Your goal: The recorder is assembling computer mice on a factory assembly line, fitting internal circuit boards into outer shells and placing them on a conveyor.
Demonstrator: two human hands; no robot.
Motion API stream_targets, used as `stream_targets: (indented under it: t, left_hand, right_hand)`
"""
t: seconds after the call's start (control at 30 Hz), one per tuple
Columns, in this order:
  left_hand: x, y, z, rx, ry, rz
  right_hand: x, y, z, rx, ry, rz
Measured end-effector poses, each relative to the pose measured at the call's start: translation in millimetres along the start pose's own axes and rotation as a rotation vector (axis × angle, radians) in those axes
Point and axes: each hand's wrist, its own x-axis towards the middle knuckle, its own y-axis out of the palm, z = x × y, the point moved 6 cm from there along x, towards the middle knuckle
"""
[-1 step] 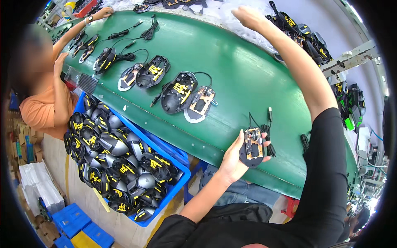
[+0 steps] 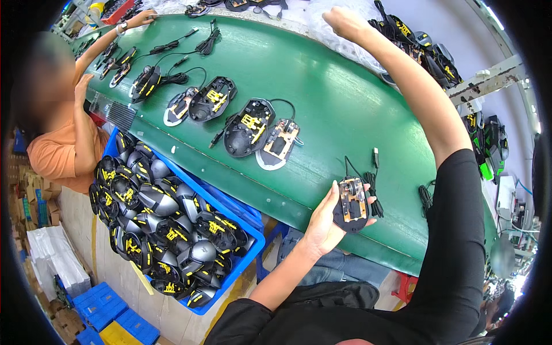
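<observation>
In my left hand point(image 2: 324, 230) lies an opened computer mouse base point(image 2: 352, 204), its tan circuit board facing up. The fingers wrap round its far side and the thumb presses the near edge. A coiled black cable point(image 2: 371, 184) with a plug rests on the green work surface point(image 2: 345, 109) just beyond it. My right hand point(image 2: 343, 24) is stretched to the far side, over clear plastic sheeting point(image 2: 328, 49). Its fingers are curled together, and what they hold, if anything, is hidden.
Opened mice, such as a black shell point(image 2: 248, 129) beside its base point(image 2: 278, 146), line the surface. At lower left a blue crate point(image 2: 253, 244) is heaped with mouse shells. A co-worker in an orange top point(image 2: 60, 155) reaches over the far left. A metal bar point(image 2: 489, 80) crosses the right.
</observation>
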Motion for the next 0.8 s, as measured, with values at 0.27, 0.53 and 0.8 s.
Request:
stream_targets:
  t: [0.27,0.53,0.8]
  left_hand:
    - [-16.9,-3.2,-18.5,0.125,0.056,0.091]
    - [-25.0,12.2,-21.1,0.387,0.188,0.068]
    - [-23.5,15.8,-3.0,0.536,0.283,0.175]
  right_hand:
    - [-100.5,-116.1,35.1,0.803,0.691,-0.378]
    - [-323.3,-165.2,218.9,1.541,1.4,-0.309]
    - [-353.7,-145.0,300.0,1.677,1.595,-0.541]
